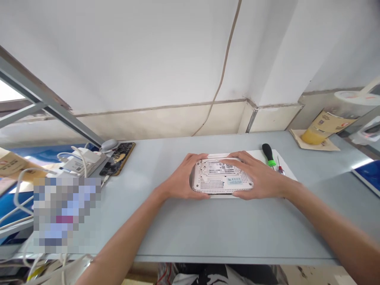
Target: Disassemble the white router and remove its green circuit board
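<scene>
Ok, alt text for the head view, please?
The left hand and right hand grip a white, vented, labeled device by its ends, over a white sheet on a gray table. A screwdriver lies to the right, a dark slab to the left.

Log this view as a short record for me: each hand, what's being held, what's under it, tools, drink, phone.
Left hand: on the left end of the device
Right hand: on its right end, thumb across the top
Held: white device, perforated face with printed labels up
Underneath: white sheet on the grey table
Tools: black-and-green screwdriver, small red-tipped tool
Drink: yellow, in a sleeved cup, far right
Phone: dark, patterned, left side
</scene>
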Tool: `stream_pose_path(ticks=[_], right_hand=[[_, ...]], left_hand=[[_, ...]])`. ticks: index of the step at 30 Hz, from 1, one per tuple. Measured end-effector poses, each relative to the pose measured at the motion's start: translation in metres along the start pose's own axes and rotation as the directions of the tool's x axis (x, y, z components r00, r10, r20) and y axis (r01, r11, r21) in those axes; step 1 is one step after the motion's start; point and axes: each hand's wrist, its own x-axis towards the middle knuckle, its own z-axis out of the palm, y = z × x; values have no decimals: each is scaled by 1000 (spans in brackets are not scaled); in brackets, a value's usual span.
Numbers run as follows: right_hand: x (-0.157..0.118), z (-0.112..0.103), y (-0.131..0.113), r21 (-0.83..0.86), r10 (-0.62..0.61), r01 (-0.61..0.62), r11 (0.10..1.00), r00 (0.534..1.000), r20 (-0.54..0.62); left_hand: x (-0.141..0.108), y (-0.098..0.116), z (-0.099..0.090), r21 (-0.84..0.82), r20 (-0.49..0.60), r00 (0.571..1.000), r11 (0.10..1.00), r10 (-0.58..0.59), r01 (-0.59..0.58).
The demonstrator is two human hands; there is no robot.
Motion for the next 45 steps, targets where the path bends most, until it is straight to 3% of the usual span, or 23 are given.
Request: stream_pose_path(ticks=[5,11,16,21,27,34,37,39,40,41,42,43,44,45], right_hand=[[0,1,0,-2,26,-26,1000,999,-28],[5,12,0,-33,-9,9,999,1000,-10],[4,2,1,3,-23,23,1000,998,52],[0,-10,-1,41,54,-57,998,996,68],[-2,-15,-5,79,90,-89,993,996,-14],[1,-7,-5,62,101,-99,993,994,-35],[0,-15,0,45,65,-65,997,998,8],[-3,-29,10,44,96,-92,995,990,-101],[-6,-37,18,45,161,-155,987,962,-219],[-8,-46,28,53,259,-258,965,894,-365],[-10,-53,38,66,374,-394,917,788,-489],[-12,-58,48,65,478,-539,840,678,-558],[-14,-59,58,46,557,-653,756,605,-569],[-14,-58,67,6,614,-724,690,582,-533]], left_hand=[[0,-3,1,18,83,995,998,-64,63],[-3,-6,-6,-54,26,995,994,-93,94],[-2,-7,-10,-20,92,990,994,-105,107],[1,-1,-15,-1,54,997,998,-63,63],[-2,3,-22,-3,35,998,999,-51,52],[1,-5,-6,26,77,996,999,-40,38],[1,-4,-3,8,64,996,998,-58,58],[1,-4,-4,-15,64,996,998,-65,66],[1,-4,-5,-24,75,995,997,-67,69],[1,-5,-7,-31,89,994,997,-70,73],[0,-6,-8,-34,106,991,996,-76,80],[0,-6,-9,-34,118,990,996,-82,87],[0,-6,-10,-34,121,989,995,-86,91],[0,-6,-9,-33,115,989,995,-88,93]])
